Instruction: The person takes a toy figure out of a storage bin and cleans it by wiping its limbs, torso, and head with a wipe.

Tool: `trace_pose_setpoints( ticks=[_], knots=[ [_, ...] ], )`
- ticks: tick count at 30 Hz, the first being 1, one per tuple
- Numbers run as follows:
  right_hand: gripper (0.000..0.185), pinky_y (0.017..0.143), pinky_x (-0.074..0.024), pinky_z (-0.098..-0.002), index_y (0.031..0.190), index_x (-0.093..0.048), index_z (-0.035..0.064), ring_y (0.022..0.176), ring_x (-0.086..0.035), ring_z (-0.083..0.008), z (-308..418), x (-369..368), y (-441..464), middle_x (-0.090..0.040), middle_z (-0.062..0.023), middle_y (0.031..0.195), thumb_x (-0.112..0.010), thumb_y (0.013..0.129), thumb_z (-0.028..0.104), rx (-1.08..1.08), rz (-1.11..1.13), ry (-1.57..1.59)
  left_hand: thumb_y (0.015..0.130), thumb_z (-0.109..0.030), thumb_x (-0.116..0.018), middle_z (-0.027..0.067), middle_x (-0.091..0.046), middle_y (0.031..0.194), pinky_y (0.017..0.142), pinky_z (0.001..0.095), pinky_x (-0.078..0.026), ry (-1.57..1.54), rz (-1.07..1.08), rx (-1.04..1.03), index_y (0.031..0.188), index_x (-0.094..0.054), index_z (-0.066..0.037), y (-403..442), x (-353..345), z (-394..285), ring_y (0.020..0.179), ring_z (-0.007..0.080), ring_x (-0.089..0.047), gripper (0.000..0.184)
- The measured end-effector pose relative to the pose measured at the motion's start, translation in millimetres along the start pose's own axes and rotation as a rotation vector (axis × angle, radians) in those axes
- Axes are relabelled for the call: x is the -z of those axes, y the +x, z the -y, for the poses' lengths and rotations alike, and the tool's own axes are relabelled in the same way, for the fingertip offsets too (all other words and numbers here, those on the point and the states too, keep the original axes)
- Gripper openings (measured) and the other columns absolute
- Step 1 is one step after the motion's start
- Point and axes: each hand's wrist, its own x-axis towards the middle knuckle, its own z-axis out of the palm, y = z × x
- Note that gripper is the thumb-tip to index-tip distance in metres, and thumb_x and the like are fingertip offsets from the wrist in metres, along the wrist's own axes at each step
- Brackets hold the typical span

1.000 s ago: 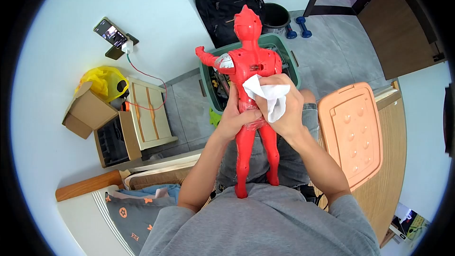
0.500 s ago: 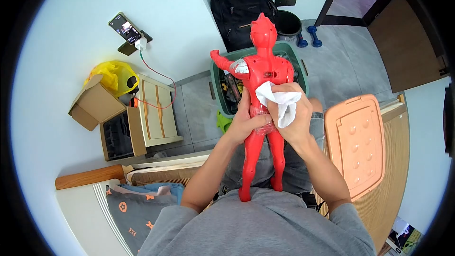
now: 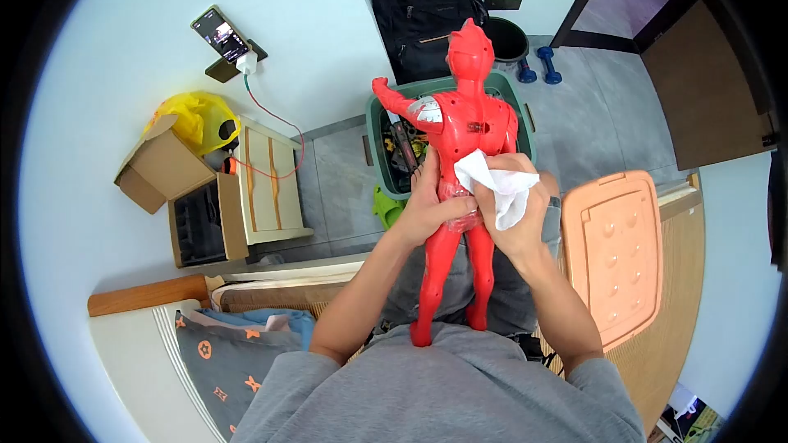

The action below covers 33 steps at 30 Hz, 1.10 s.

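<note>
A large red toy figure stands upright over my lap with its back toward me and one arm bent out to the left. Clear wrapping shows around its hips, and a silver patch marks its upper left arm. My left hand is closed around its waist from the left side. In my right hand is a crumpled white cloth, pressed near the right side of the waist. Some of my right fingers are hidden by the cloth.
Behind the figure stands a green bin with assorted toys inside. An orange lid lies at right. Left are a small drawer cabinet, an open cardboard box and a yellow bag. A black backpack and blue dumbbells are farther back.
The figure's upper body has shifted slightly right in view. My right hand and the cloth have moved a little right and down; my left hand keeps its hold on the waist.
</note>
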Motion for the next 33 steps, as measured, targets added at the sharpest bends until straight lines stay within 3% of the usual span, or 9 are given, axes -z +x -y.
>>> trace_pose_setpoints(
  ticks=[10, 12, 15, 17, 19, 20, 23, 26, 33],
  knots=[
    [0.012, 0.070, -0.0512, -0.0299, 0.093, -0.066, -0.0013, 0.081, -0.066, -0.0191, 1.5, -2.0, 3.0, -0.067, -0.0107, 0.093, -0.071, 0.082, 0.000, -0.075, 0.016, 0.021, 0.070, -0.023, -0.080, 0.0131, -0.055, 0.126, 0.099, 0.0374, -0.043, 0.183, -0.062, -0.091, 0.148, -0.026, 0.001, 2.8, 8.3, 12.2, 0.114, 0.0254, -0.056, 0.098],
    [0.016, 0.074, -0.0517, -0.0327, 0.095, -0.066, -0.0013, 0.083, -0.067, -0.0249, 1.2, 0.4, -3.3, -0.066, -0.0114, 0.095, -0.072, 0.080, -0.001, -0.130, -0.034, 0.155, 0.071, -0.023, -0.080, 0.0124, -0.055, 0.126, 0.097, 0.0372, -0.045, 0.069, -0.039, -0.081, 0.148, -0.026, 0.000, 0.5, 4.5, 5.4, 0.111, 0.0238, -0.057, 0.097],
    [0.015, 0.075, -0.0512, -0.0326, 0.095, -0.066, -0.0020, 0.083, -0.067, -0.0247, -3.5, -2.0, -12.0, -0.067, -0.0113, 0.095, -0.072, 0.081, 0.001, -0.303, -0.175, 0.228, 0.072, -0.022, -0.080, 0.0113, -0.054, 0.127, 0.097, 0.0362, -0.046, -0.118, -0.029, 0.023, 0.149, -0.026, -0.002, -3.1, -0.4, -5.3, 0.112, 0.0209, -0.056, 0.096],
    [0.015, 0.074, -0.0516, -0.0323, 0.095, -0.067, -0.0018, 0.083, -0.067, -0.0244, -4.8, -1.7, -8.3, -0.066, -0.0117, 0.094, -0.072, 0.081, 0.000, -0.264, -0.161, 0.215, 0.073, -0.021, -0.079, 0.0100, -0.054, 0.127, 0.098, 0.0348, -0.046, -0.141, -0.028, 0.022, 0.149, -0.026, -0.004, -3.3, 2.4, -2.3, 0.113, 0.0185, -0.056, 0.095],
    [0.014, 0.066, -0.0491, -0.0270, 0.093, -0.066, -0.0005, 0.075, -0.064, -0.0120, -1.3, -1.9, 1.3, -0.067, -0.0063, 0.086, -0.073, 0.084, 0.008, -0.093, -0.063, -0.027, 0.076, -0.007, -0.073, 0.0099, -0.035, 0.149, 0.110, 0.0408, -0.037, -0.091, 0.049, 0.118, 0.158, -0.006, -0.017, -2.2, 10.7, 1.6, 0.134, 0.0251, -0.042, 0.106],
    [0.012, 0.063, -0.0488, -0.0273, 0.090, -0.067, 0.0003, 0.069, -0.064, -0.0123, -0.9, -4.7, 4.3, -0.067, -0.0053, 0.078, -0.073, 0.083, 0.007, -0.101, -0.101, -0.021, 0.076, -0.007, -0.073, 0.0099, -0.035, 0.149, 0.110, 0.0408, -0.037, -0.090, 0.049, 0.116, 0.158, -0.006, -0.017, -2.2, 11.9, 3.8, 0.134, 0.0251, -0.042, 0.106],
    [0.013, 0.063, -0.0493, -0.0279, 0.089, -0.066, -0.0003, 0.068, -0.065, -0.0140, 1.2, -7.5, 7.8, -0.067, -0.0070, 0.077, -0.074, 0.081, 0.007, -0.125, -0.112, -0.018, 0.076, -0.007, -0.073, 0.0095, -0.035, 0.150, 0.111, 0.0406, -0.036, -0.134, 0.050, 0.116, 0.158, -0.006, -0.017, -3.4, 13.0, 5.6, 0.135, 0.0245, -0.041, 0.106],
    [0.014, 0.062, -0.0495, -0.0285, 0.088, -0.065, -0.0003, 0.068, -0.065, -0.0153, 2.8, -7.2, 2.7, -0.067, -0.0079, 0.078, -0.074, 0.079, 0.006, -0.091, -0.090, -0.045, 0.076, -0.007, -0.073, 0.0090, -0.035, 0.150, 0.112, 0.0405, -0.034, 0.014, 0.051, 0.082, 0.158, -0.006, -0.017, -3.2, 19.8, 11.2, 0.136, 0.0239, -0.040, 0.106],
    [0.015, 0.062, -0.0495, -0.0297, 0.085, -0.064, 0.0009, 0.066, -0.066, -0.0181, 1.7, -9.4, 7.7, -0.066, -0.0089, 0.078, -0.075, 0.076, 0.005, -0.076, -0.126, -0.067, 0.075, -0.008, -0.074, 0.0088, -0.034, 0.150, 0.112, 0.0396, -0.034, -0.089, 0.061, 0.109, 0.157, -0.007, -0.016, -2.4, 12.1, 3.0, 0.136, 0.0240, -0.040, 0.107]
  ],
)
